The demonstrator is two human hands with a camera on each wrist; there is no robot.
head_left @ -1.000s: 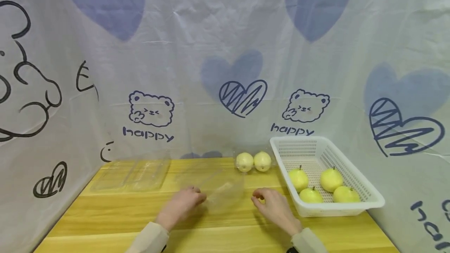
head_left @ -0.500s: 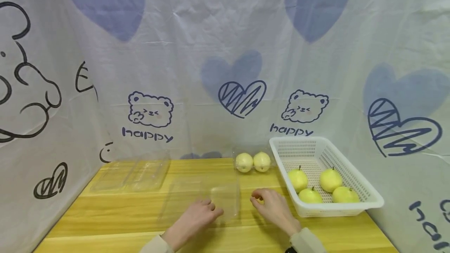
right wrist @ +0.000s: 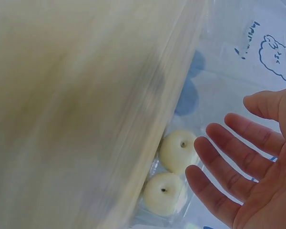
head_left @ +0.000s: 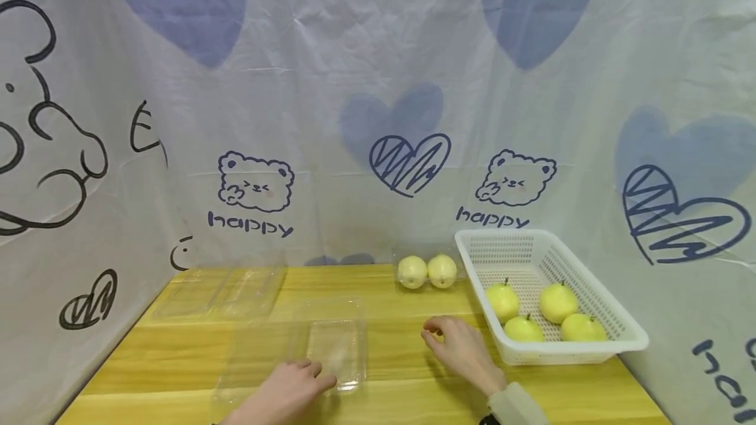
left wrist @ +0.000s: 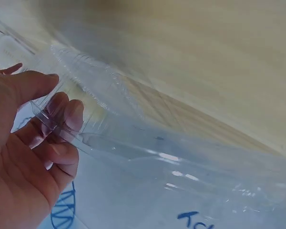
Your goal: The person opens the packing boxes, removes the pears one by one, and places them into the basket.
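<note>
My left hand [head_left: 286, 387] pinches the near edge of an opened clear plastic clamshell box [head_left: 335, 349], low over the front of the table. In the left wrist view its fingers curl at the rim of the clear plastic box [left wrist: 133, 143], some showing through it. My right hand [head_left: 463, 351] is held over the wood to the right, touching nothing; the right wrist view shows its fingers [right wrist: 238, 152] loosely spread. Behind, a closed clear box holds two pale yellow-green pears [head_left: 412, 272]. Several more pears [head_left: 558, 302] sit in a white basket beside my right hand.
The white plastic basket [head_left: 611, 307] stands at the right of the table. More clear plastic boxes [head_left: 242, 290] lie opened at the back left. A wood-grain table [head_left: 171, 363] is bordered by white cloth walls [head_left: 331, 202] with printed hearts and bears.
My left hand has brought the clear box from the middle toward the front left, turning and lowering it. My right hand has stayed in place.
</note>
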